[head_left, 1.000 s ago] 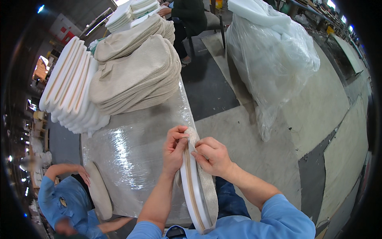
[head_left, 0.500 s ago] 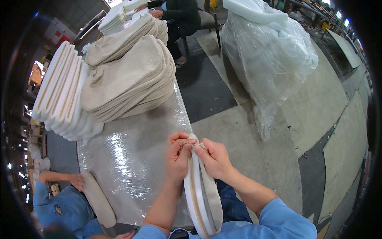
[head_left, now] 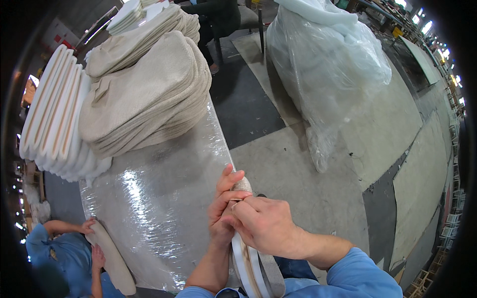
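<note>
A long padded cushion [head_left: 240,265] stands on edge in front of my body, its side showing white foam with a tan layer between. Beige fabric cover [head_left: 242,184] wraps its far end, by the table edge. My left hand [head_left: 222,211] is closed around that end from the left, with its upper fingers raised over it. My right hand [head_left: 271,223] has crossed over from the right and pinches the cover's edge close to the left fingers. The hands hide where the cover meets the foam.
A plastic-wrapped table [head_left: 164,198] carries stacked beige covers [head_left: 149,94] and white foam pads [head_left: 52,109]. A co-worker [head_left: 69,258] at lower left handles a beige cushion [head_left: 112,258]. Another person [head_left: 218,20] sits at the far end. A large clear bag [head_left: 328,74] stands right of the table.
My right hand has moved nearer, over the cushion, and its fingers have curled into a pinch. My left hand's upper fingers have lifted. The co-worker's second hand now touches their cushion.
</note>
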Available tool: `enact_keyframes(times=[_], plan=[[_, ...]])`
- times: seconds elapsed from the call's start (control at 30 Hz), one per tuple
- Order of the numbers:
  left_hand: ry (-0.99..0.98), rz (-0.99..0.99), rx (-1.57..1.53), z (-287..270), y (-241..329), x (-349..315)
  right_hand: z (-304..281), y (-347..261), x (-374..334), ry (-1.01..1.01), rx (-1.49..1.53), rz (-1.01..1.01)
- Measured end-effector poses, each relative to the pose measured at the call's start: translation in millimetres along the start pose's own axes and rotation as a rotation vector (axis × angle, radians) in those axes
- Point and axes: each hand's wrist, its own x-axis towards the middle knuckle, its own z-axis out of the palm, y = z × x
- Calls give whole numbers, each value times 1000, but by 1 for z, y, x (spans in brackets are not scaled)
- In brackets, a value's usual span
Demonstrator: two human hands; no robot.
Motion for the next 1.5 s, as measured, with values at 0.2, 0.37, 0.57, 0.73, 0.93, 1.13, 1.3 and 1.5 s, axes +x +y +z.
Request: enact_keyframes(times=[0.2, 0.37, 0.57, 0.73, 0.93, 1.13, 1.3, 1.5], plan=[[-29, -37, 124, -9, 14, -7, 7, 15, -10, 101, 391, 18], [25, 36, 313, 5, 63, -15, 97, 96, -84, 346, 1319, 816], [79, 65, 323, 10, 84, -33, 166, 53, -160, -193, 1712, 1332], [12, 135, 289, 21, 83, -38, 124, 50, -78, -33, 1850, 1170], [-21, 194, 282, 21, 77, -35, 95, 81, -10, -94, 1510, 781], [93, 88, 383, 10, 70, -35, 65, 61, 21, -72, 1099, 265], [120, 82, 376, -1, 59, -30, 56, 44, 28, -43, 1035, 210], [155, 50, 367, -17, 49, -32, 62, 39, 28, -46, 876, 114]])
